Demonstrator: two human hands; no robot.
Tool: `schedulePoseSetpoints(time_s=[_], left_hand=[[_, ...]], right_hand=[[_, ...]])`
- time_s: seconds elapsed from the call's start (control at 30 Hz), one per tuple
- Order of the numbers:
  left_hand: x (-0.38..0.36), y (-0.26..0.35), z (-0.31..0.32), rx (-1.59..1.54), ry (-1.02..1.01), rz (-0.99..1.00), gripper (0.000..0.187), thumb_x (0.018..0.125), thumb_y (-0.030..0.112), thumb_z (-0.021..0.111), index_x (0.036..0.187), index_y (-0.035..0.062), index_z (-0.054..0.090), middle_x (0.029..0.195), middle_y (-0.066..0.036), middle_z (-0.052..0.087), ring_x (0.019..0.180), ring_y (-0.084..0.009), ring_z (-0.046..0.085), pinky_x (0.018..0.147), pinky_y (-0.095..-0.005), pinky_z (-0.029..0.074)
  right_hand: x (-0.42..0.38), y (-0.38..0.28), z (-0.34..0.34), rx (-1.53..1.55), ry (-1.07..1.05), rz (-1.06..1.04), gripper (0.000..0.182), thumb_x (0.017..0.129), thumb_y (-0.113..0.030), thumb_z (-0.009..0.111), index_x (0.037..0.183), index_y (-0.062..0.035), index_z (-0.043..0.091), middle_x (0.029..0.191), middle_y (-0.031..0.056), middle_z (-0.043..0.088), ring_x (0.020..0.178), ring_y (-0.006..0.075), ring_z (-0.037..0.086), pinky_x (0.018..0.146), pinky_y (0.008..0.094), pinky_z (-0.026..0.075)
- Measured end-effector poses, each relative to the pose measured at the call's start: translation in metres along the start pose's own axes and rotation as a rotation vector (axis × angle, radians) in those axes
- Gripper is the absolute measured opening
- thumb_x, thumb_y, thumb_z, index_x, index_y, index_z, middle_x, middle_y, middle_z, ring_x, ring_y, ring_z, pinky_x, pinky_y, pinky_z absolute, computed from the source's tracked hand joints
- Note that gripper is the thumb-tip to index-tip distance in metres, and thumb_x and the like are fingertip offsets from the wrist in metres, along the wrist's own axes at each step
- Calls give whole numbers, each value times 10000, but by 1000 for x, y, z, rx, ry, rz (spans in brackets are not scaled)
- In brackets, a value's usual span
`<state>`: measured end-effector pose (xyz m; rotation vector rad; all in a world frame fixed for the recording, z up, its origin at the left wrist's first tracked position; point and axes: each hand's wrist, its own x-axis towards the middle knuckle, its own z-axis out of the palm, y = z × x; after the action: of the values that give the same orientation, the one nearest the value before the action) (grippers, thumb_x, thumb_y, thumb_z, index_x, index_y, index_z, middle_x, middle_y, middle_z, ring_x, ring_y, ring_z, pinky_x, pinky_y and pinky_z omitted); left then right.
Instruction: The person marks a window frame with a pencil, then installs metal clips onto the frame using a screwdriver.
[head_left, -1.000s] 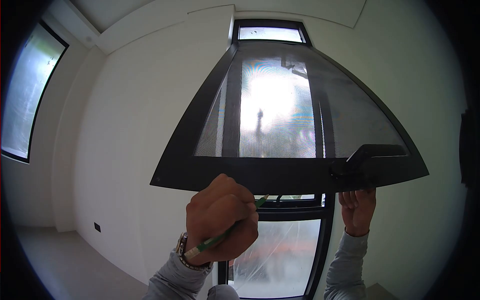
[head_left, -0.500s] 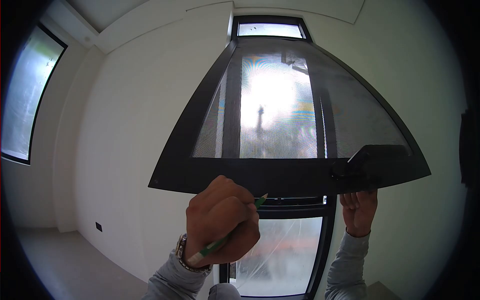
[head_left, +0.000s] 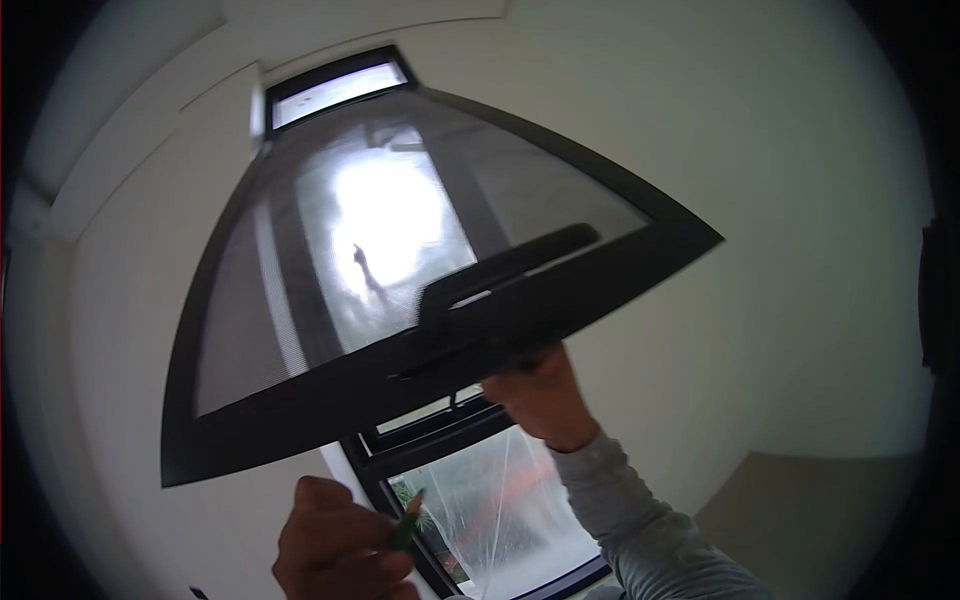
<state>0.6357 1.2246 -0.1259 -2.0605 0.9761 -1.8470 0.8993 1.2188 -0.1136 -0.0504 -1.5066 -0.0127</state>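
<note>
A green pencil (head_left: pixel 404 532) sticks up out of my left hand (head_left: pixel 335 540), its sharpened tip free in the air. That hand is closed around it, at the bottom of the view and below the black screen sash (head_left: pixel 330 398). My right hand (head_left: pixel 548 400) is against the underside of the sash's lower edge, fingers curled up to it and partly hidden by the frame. A black lever handle (head_left: pixel 515 265) is fixed on the sash near that hand. Fine mesh (head_left: pixel 237 330) fills the sash, which stands tilted out toward me.
Behind the sash is a black window frame (head_left: pixel 372 462) with a lower pane (head_left: pixel 490 510) covered in wrinkled clear film. A small top pane (head_left: pixel 340 92) is above. Pale walls (head_left: pixel 680 360) stand on both sides, and a grey-brown surface (head_left: pixel 810 500) lies at lower right.
The view has tilted and turned right, so the sash appears slanted and further left. My left hand with the pencil has dropped away from the sash's edge. The handle has turned relative to the frame.
</note>
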Motion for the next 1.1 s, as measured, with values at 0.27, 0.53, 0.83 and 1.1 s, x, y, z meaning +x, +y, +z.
schedulePoseSetpoints(time_s=[0.27, 0.53, 0.83, 1.1], left_hand=[[33, -19, 117, -175, -20, 72, 319, 946, 330, 739, 948, 54, 578, 887, -158, 664, 696, -178, 552, 596, -295, 442], [43, -16, 136, -164, -28, 66, 249, 925, 235, 748, 966, 56, 580, 917, -169, 679, 742, -209, 580, 693, -367, 490], [39, -26, 143, 33, -74, 215, 242, 706, -74, 662, 920, 21, 598, 791, -104, 631, 590, -221, 546, 591, -388, 446], [43, -28, 138, -120, 37, 36, 155, 770, 3, 659, 916, 23, 609, 834, -137, 640, 660, -250, 567, 624, -384, 465]], right_hand=[[5, -15, -20, 134, -87, -131, 277, 925, -13, 734, 1184, -14, 638, 1131, 46, 689, 1006, 133, 648, 885, 332, 545], [17, -27, -24, -100, -284, -238, 194, 967, -87, 687, 1142, -9, 660, 981, 38, 695, 903, 117, 643, 815, 310, 526], [20, -29, -30, -190, -324, -47, 228, 924, -24, 728, 1144, -15, 669, 1022, 54, 702, 945, 138, 651, 798, 302, 545], [21, -22, -28, 47, -266, -35, 226, 929, -26, 716, 1150, -16, 672, 1041, 69, 716, 927, 151, 684, 837, 295, 538]])
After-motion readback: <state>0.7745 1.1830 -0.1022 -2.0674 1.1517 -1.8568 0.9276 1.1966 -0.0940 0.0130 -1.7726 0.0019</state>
